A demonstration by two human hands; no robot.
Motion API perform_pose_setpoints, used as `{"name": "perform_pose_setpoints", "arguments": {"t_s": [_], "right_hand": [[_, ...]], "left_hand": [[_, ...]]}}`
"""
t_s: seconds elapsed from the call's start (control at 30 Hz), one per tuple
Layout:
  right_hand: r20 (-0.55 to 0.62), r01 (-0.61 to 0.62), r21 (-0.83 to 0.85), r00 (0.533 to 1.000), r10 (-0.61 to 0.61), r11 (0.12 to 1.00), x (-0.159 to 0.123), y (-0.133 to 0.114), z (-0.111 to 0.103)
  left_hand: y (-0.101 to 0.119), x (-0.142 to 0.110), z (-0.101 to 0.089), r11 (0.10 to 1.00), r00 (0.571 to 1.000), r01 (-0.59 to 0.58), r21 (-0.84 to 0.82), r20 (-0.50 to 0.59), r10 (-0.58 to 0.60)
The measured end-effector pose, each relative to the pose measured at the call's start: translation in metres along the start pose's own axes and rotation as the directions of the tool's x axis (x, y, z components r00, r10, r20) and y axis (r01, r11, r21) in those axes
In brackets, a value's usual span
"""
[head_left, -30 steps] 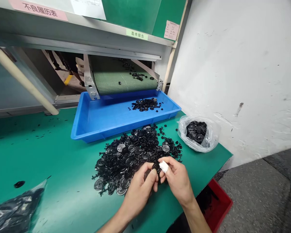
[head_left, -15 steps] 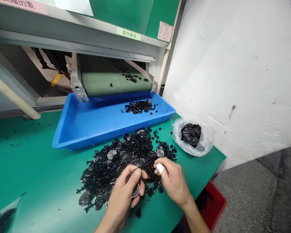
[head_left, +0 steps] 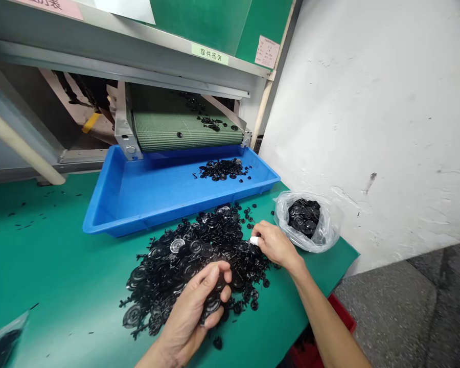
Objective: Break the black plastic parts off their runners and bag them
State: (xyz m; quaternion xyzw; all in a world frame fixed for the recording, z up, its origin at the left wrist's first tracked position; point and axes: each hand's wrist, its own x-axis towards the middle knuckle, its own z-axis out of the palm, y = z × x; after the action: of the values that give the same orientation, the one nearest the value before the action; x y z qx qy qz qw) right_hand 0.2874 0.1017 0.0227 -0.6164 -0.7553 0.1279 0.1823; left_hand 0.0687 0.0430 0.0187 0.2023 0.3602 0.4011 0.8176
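A heap of small black round plastic discs (head_left: 191,248), some with silvery rings, lies loose on the green tabletop with thin black scraps among them. Above the heap's near side, my left hand (head_left: 187,306) is curled palm up around several black discs (head_left: 212,305). My right hand (head_left: 276,245) reaches the heap's right side. Its thumb and fingers pinch at a disc there, mostly hidden behind them, and one fingertip wears a white cover (head_left: 254,240). Beside that hand stands a clear plastic bag (head_left: 327,232) holding similar black discs (head_left: 304,217).
Behind the heap sits a blue tray (head_left: 149,217) with more black parts (head_left: 223,169). A green conveyor belt (head_left: 157,122) ends above it, carrying scattered pieces. A red bin (head_left: 341,314) is below the table's right edge. At left front lies another plastic bag (head_left: 7,340).
My right hand has moved forward from beside my left hand to the silver-ringed disc at the heap's right side, now covered by its fingers. My left hand still holds discs, its fingers slightly looser.
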Motion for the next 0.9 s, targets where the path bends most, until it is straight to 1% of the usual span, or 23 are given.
{"name": "perform_pose_setpoints", "arguments": {"t_s": [0.1,0.2,0.27,0.3,0.33,0.4,0.43,0.47,0.5,0.53,0.57,0.6,0.67,0.73,0.8,0.83,0.9], "right_hand": [[-0.052,-0.003,0.027,0.999,0.005,1.0,-0.004,0.001,0.0],[-0.16,-0.042,0.074,0.986,0.053,0.996,-0.01,-0.002,0.002],[-0.24,-0.052,0.194,0.966,0.098,0.98,-0.016,-0.011,0.005],[-0.262,-0.053,0.299,0.955,0.136,0.953,-0.019,-0.017,0.007],[-0.26,-0.058,0.426,0.948,0.184,0.903,-0.024,-0.025,0.01],[-0.18,-0.091,0.664,0.944,0.277,0.742,-0.034,-0.043,0.018],[-0.132,-0.108,0.746,0.943,0.305,0.657,-0.041,-0.052,0.022],[-0.099,-0.113,0.797,0.944,0.314,0.593,-0.047,-0.06,0.026],[-0.091,-0.102,0.821,0.947,0.307,0.561,-0.054,-0.067,0.029],[-0.106,-0.078,0.823,0.952,0.286,0.563,-0.06,-0.073,0.031],[-0.133,-0.049,0.808,0.956,0.263,0.587,-0.066,-0.077,0.032],[-0.156,-0.028,0.781,0.959,0.238,0.624,-0.07,-0.078,0.032],[-0.155,-0.028,0.707,0.969,0.194,0.707,-0.077,-0.078,0.028],[-0.097,-0.059,0.636,0.983,0.155,0.77,-0.081,-0.074,0.02],[-0.03,-0.065,0.583,0.994,0.102,0.81,-0.082,-0.071,0.011],[-0.003,-0.059,0.566,0.997,0.074,0.822,-0.082,-0.07,0.007],[0.055,-0.049,0.559,0.998,0.022,0.828,-0.081,-0.069,0.001]], "left_hand": [[0.001,-0.002,0.001,0.998,1.0,0.011,-0.064,-0.016,-0.012],[0.003,-0.003,0.003,0.998,1.0,-0.008,-0.055,-0.024,0.006],[0.003,-0.002,0.006,0.999,1.0,-0.021,0.026,-0.011,0.021],[0.003,-0.002,0.008,0.996,1.0,-0.027,0.081,-0.008,0.028],[0.001,-0.002,0.01,0.99,0.999,-0.037,0.137,-0.009,0.038],[-0.004,-0.003,0.012,0.97,0.997,-0.075,0.232,-0.01,0.079],[-0.007,-0.004,0.012,0.956,0.995,-0.1,0.275,-0.001,0.104],[-0.009,-0.004,0.012,0.941,0.992,-0.121,0.317,0.014,0.123],[-0.011,-0.005,0.011,0.922,0.99,-0.137,0.362,0.029,0.136],[-0.013,-0.006,0.01,0.899,0.988,-0.15,0.411,0.039,0.147],[-0.013,-0.007,0.009,0.87,0.986,-0.161,0.467,0.043,0.16],[-0.013,-0.008,0.007,0.832,0.983,-0.175,0.527,0.048,0.177],[-0.01,-0.01,0.005,0.722,0.97,-0.231,0.652,0.093,0.226],[-0.007,-0.012,0.005,0.585,0.949,-0.302,0.753,0.176,0.263],[-0.004,-0.013,0.006,0.479,0.935,-0.341,0.809,0.237,0.264],[-0.002,-0.013,0.006,0.449,0.935,-0.342,0.826,0.248,0.254],[0.0,-0.013,0.007,0.419,0.941,-0.332,0.845,0.262,0.216]]}}
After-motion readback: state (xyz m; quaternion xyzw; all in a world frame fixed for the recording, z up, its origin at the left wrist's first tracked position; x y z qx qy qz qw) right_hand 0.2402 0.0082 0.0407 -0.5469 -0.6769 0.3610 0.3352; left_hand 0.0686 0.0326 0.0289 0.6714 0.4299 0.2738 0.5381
